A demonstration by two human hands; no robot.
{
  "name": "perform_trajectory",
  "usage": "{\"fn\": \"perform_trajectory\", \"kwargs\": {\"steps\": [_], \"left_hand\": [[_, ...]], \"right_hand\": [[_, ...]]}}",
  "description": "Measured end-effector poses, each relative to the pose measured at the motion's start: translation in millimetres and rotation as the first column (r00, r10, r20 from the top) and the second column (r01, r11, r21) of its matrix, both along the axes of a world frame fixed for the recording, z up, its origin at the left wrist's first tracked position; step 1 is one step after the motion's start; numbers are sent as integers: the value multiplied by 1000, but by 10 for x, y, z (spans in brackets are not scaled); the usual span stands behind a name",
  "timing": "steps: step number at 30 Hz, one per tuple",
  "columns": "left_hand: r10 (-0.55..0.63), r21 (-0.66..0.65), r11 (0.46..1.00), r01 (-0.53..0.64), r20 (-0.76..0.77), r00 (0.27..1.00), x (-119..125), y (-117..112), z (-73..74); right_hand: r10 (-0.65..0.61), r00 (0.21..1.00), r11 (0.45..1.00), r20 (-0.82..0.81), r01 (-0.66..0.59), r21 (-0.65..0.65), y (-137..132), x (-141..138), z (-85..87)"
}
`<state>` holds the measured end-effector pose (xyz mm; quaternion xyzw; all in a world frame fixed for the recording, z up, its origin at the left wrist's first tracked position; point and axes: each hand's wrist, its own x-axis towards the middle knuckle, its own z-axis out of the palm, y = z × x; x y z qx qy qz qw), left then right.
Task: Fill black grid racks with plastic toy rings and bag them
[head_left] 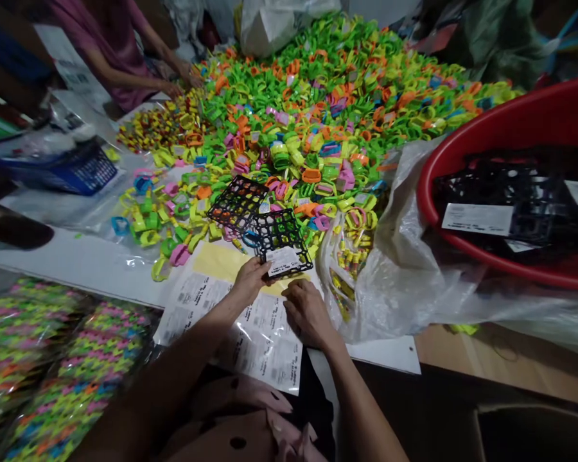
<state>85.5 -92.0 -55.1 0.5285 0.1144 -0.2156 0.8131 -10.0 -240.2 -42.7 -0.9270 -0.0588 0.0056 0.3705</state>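
Note:
My left hand [251, 281] grips the lower left corner of a black plastic grid [282, 240], which has a white printed label [282, 261] on it. My right hand [308, 313] rests just below that grid, holding nothing, on printed label sheets [264, 333] in clear film. A second black grid [238, 204] lies beyond, partly under the first grid's corner. A yellow paper [216, 263] lies under the grids' near side.
A heap of green, yellow, orange and pink plastic pieces [308, 128] covers the white table [81, 253]. A person's hands [180, 80] reach into it at upper left. A red basin [510, 77] holds black grids at right. Filled bags [62, 366] lie at lower left.

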Motion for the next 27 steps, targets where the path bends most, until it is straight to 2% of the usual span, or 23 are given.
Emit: {"fn": "perform_trajectory", "kwargs": {"steps": [8,13,16,18,20,23,25,27], "left_hand": [[-18,-15,1000,18,14,1000,-16,12,-13],[-23,-7,1000,23,21,1000,-14,17,-31],[-30,-6,1000,30,27,999,-13,22,-47],[-33,-11,999,33,27,999,-16,29,-53],[-36,-18,999,37,26,999,-20,37,-52],[-42,-30,999,43,24,999,-25,47,-47],[-49,-36,998,50,27,998,-25,50,-47],[-54,-38,998,55,29,998,-22,52,-51]], "right_hand": [[-11,996,989,-85,24,149,-63,62,-36],[41,999,998,-33,-39,45,6,23,3],[35,999,999,-35,-35,0,44,8,59],[41,997,998,-58,-39,44,36,-2,74],[36,993,988,-109,-19,154,0,-17,59],[-37,973,929,-230,118,351,-70,-37,0],[-53,972,912,-228,140,386,-105,-41,-30],[-6,988,940,-154,58,337,-116,-37,-36]]}}
